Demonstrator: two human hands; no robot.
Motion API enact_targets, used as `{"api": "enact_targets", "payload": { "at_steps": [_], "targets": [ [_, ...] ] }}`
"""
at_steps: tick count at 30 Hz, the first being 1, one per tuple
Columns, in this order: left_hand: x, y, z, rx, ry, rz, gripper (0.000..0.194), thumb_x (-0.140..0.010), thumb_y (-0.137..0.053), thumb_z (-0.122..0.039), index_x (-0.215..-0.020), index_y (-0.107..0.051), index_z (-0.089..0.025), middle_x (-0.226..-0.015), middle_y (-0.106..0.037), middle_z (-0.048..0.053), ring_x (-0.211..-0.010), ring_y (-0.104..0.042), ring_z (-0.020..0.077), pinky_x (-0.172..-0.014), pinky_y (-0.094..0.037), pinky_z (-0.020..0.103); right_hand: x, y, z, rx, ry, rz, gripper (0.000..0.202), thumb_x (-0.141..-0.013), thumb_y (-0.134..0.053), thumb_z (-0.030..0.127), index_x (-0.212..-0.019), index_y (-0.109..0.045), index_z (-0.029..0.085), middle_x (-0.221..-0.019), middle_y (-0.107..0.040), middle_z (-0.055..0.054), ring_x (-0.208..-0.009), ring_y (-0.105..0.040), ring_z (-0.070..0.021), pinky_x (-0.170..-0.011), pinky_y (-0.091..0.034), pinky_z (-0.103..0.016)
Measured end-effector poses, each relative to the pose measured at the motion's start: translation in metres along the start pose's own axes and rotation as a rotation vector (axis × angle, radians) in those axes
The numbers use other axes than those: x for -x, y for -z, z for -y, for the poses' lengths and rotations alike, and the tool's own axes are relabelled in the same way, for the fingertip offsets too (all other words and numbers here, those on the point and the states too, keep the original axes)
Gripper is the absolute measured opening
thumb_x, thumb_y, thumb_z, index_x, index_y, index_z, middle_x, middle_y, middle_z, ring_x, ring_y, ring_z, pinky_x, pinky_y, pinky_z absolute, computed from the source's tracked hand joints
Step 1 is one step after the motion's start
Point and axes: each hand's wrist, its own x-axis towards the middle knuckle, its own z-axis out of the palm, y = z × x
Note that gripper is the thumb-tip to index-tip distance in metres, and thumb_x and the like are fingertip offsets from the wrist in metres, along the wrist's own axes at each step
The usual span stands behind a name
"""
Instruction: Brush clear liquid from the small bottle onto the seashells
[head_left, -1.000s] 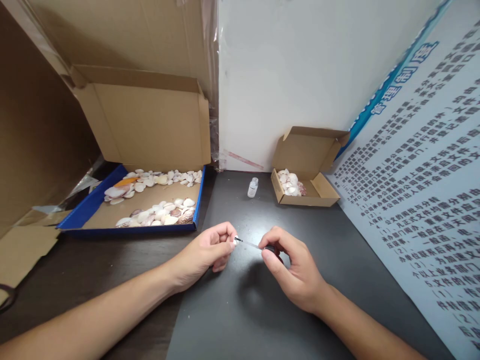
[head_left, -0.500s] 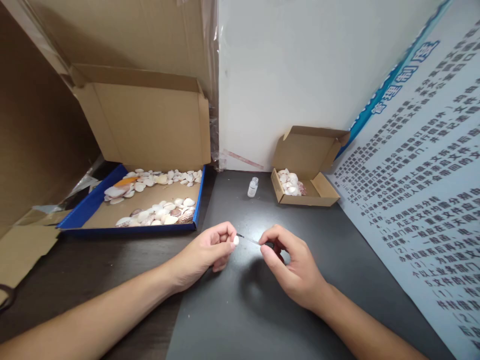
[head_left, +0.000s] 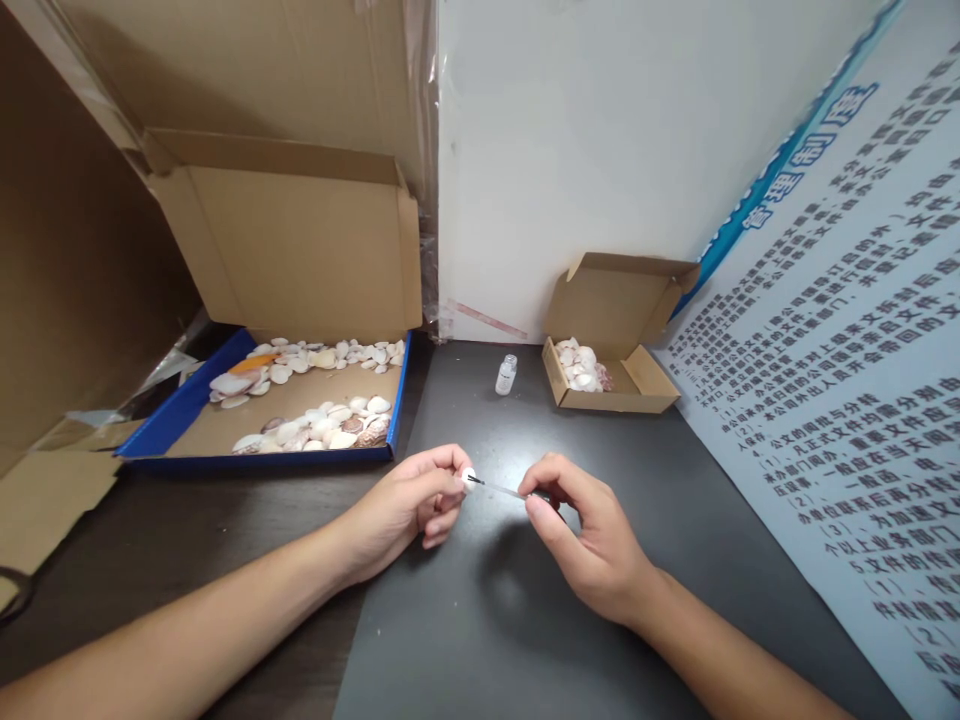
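Head cam had the left hand [head_left: 424, 500] pinching a tiny white seashell [head_left: 468, 487] in its fingertips, over on the near side of that little glass bottle [head_left: 506, 377], right hand [head_left: 581, 535] fingers clamped on a dark-capped applicator brush [head_left: 501, 490].

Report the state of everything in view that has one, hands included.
Left hand: pinching the small shell
Small shell: held up, pale face showing
Right hand: gripping the brush by its dark end
Brush: tip at the small shell, contact unclear
Bottle: upright, uncapped
Blue-sided box: lid raised, loose shells inside
Small cardboard box: lid raised, more shells inside
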Motion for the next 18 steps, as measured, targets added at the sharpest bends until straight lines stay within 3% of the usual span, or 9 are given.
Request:
{"api": "enact_targets", "payload": {
  "at_steps": [18],
  "targets": [
    [-0.0018, 0.0034, 0.0001, 0.054, -0.01, 0.012, 0.006, -0.085, -0.054, -0.019, -0.08, -0.052, -0.017, -0.06, -0.04, -0.006, -0.047, -0.034, 0.0061, -0.045, -0.029, 0.018, 0.0006, 0.0023, 0.0003, -0.017, -0.016, -0.008, 0.004, -0.089, -0.05, 0.02, -0.088, -0.053, 0.022, -0.072, -0.052, 0.002, -0.06, -0.049, -0.0134, -0.055, -0.041, -0.025]
  ]
}}
